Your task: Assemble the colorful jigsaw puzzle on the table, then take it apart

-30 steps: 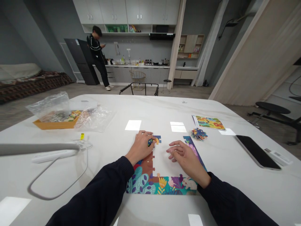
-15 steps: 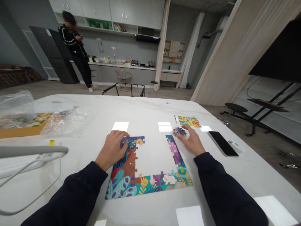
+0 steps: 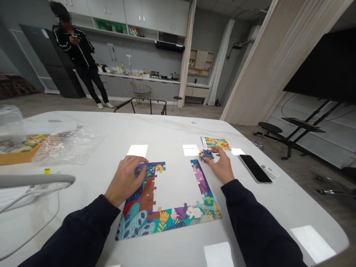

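A partly joined jigsaw puzzle [image 3: 141, 222] lies on the white table, its left, bottom and right sides joined around a bare middle, with a gap along the top. It shows leaves, flowers and a white rabbit. My left hand [image 3: 128, 177] rests on its upper left corner, thumb apart from the fingers, hiding part of that corner. Just beyond the upper right end, my right hand [image 3: 222, 165] has its thumb and fingers around a small pile of puzzle pieces [image 3: 206, 154]. Whether a single piece is pinched there is too small to tell.
A colourful picture card [image 3: 218, 143] lies behind my right hand. To the right are a phone [image 3: 255, 168] and a small white object [image 3: 270, 171]. At the left are an orange box [image 3: 19, 157], plastic bags [image 3: 69, 148] and a grey cable [image 3: 36, 180]. A person [image 3: 80, 55] stands near the fridge.
The view has shifted slightly, so the table things sit further left. My left hand stays on the puzzle's corner and my right hand stays at the pile of pieces.
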`<state>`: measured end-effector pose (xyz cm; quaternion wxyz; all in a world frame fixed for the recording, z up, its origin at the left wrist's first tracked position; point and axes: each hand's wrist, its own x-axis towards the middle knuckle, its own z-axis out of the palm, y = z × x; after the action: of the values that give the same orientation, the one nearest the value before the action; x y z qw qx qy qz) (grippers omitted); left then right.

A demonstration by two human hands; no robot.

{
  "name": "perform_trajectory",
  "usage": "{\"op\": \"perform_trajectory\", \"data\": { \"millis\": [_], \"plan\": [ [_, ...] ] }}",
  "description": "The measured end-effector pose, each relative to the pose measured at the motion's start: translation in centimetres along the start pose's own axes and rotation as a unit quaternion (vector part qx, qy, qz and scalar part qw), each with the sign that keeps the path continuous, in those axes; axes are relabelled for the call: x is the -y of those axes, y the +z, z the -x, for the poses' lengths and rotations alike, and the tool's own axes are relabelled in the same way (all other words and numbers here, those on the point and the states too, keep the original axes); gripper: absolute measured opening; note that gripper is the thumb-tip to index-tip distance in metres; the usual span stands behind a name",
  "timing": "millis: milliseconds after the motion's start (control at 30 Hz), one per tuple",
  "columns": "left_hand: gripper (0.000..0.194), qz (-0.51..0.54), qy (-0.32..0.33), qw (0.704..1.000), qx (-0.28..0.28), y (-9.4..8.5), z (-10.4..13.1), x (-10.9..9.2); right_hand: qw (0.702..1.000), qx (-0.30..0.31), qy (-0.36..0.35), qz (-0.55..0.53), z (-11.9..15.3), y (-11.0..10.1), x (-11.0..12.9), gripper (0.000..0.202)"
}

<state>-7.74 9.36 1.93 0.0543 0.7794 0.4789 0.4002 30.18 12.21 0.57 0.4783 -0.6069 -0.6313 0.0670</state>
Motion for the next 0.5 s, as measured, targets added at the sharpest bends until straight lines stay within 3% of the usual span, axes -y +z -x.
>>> {"op": "perform_trajectory", "data": {
  "millis": [100,167,233,300,400,500],
  "plan": [
    [0.017,0.164,-0.127,0.978,0.030,0.9,0.5,-2.5,0.997,0.026,-0.052,-0.058,1.6,0.8,4.5,0.049],
    [0.029,0.322,-0.209,0.921,0.071,2.0,1.0,-4.1,0.988,0.059,-0.108,-0.091,3.5,1.8,7.9,0.048],
    [0.039,0.422,-0.251,0.866,0.097,3.0,1.4,-5.1,0.976,0.104,-0.151,-0.121,5.6,2.9,10.7,0.046],
    [0.043,0.465,-0.269,0.838,0.094,3.6,1.6,-5.4,0.967,0.142,-0.151,-0.148,7.3,3.8,12.4,0.046],
    [0.039,0.465,-0.266,0.840,0.084,3.6,1.7,-4.9,0.955,0.189,-0.048,-0.225,8.4,4.6,12.8,0.052],
    [0.033,0.444,-0.232,0.857,0.121,3.3,1.7,-4.6,0.911,0.249,0.096,-0.315,8.0,5.2,11.8,0.037]
  ]
}}
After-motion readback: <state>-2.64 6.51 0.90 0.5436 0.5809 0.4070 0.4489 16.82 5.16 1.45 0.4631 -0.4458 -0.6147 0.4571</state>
